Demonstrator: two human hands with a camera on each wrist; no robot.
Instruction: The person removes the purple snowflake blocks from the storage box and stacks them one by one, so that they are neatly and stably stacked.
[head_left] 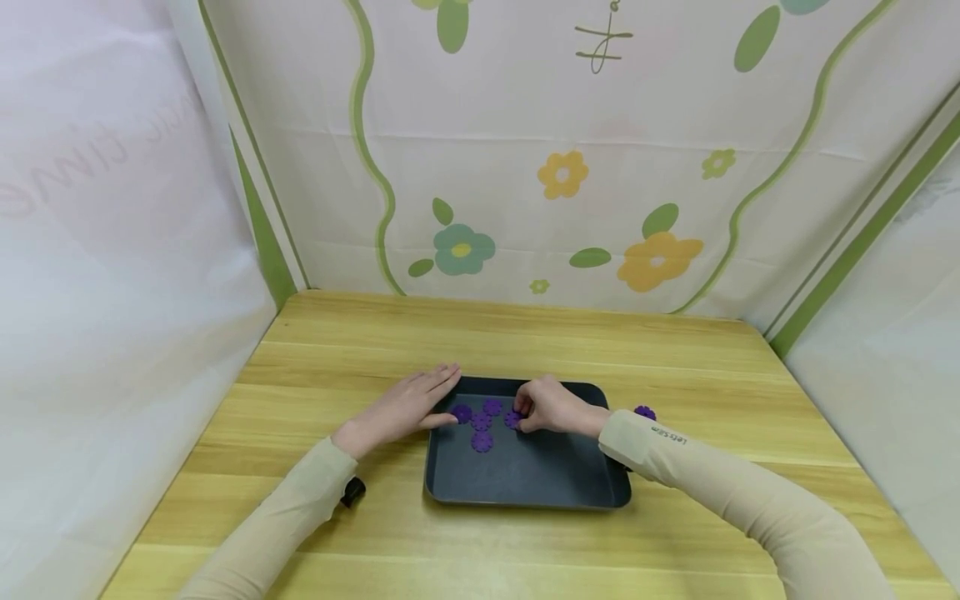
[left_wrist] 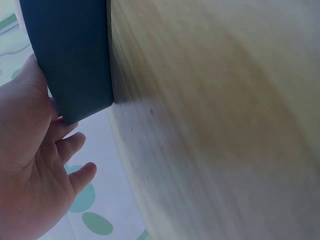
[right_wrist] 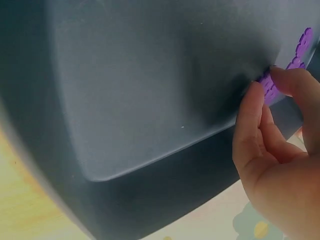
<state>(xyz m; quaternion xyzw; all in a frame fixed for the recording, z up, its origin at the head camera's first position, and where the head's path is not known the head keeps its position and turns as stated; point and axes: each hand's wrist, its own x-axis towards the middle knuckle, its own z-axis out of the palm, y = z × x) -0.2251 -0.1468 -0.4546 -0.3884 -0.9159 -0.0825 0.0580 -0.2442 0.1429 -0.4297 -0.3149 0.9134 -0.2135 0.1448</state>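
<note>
A dark baking tray [head_left: 525, 477] lies on the wooden table. In it, several purple flower-shaped discs [head_left: 482, 440] sit close together near the far left. My right hand [head_left: 553, 405] reaches over the far side and pinches another purple disc [head_left: 512, 421] between thumb and fingers, right of the group; the right wrist view shows this pinched disc [right_wrist: 270, 89] low over the tray floor. My left hand [head_left: 408, 404] rests at the far left corner of the tray, fingers extended along the rim and thumb pointing inward beside the leftmost disc [head_left: 462, 413].
One more purple disc [head_left: 645, 412] lies outside the tray, partly behind the right sleeve [head_left: 720, 475]. A small black object [head_left: 353, 492] shows by the left cuff. White flower-printed cloth [head_left: 495, 108] stands beyond the table [head_left: 360, 333] and at both sides.
</note>
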